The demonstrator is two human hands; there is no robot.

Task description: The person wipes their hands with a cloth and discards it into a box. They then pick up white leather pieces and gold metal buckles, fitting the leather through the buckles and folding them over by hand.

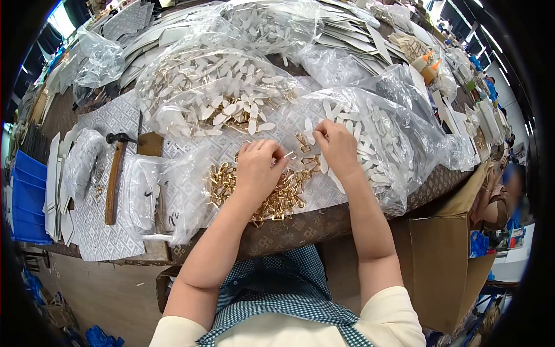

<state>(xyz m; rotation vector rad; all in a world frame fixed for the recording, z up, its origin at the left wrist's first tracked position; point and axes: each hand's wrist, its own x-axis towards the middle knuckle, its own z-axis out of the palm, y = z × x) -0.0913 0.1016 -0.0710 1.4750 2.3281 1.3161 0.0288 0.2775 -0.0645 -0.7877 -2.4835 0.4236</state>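
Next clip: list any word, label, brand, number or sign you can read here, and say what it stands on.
No text can be read in this frame.
Patterned sheet under the work: repeating woven motif, too small to tell any letters.
Brown table edge: repeated monogram-like marks, too blurred to read.
Clear bags of white tabs: no print visible.
Left hand and right hand: nothing lettered in them.

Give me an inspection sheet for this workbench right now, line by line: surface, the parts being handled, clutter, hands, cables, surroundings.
Surface: patterned table, crowded.
Job's things: gold metal clasps heaped under the hands; white strips in an open plastic bag.
Clutter: hammer at left; bagged assembled tabs; stacked grey sheets; orange-tipped bottles.
Hands: left hand pinches a small metal piece; right hand pinches a strip or clasp, which one is unclear.
Cables: nothing seen.
Surroundings: cardboard box at right; blue bin at left; another person at the right edge.
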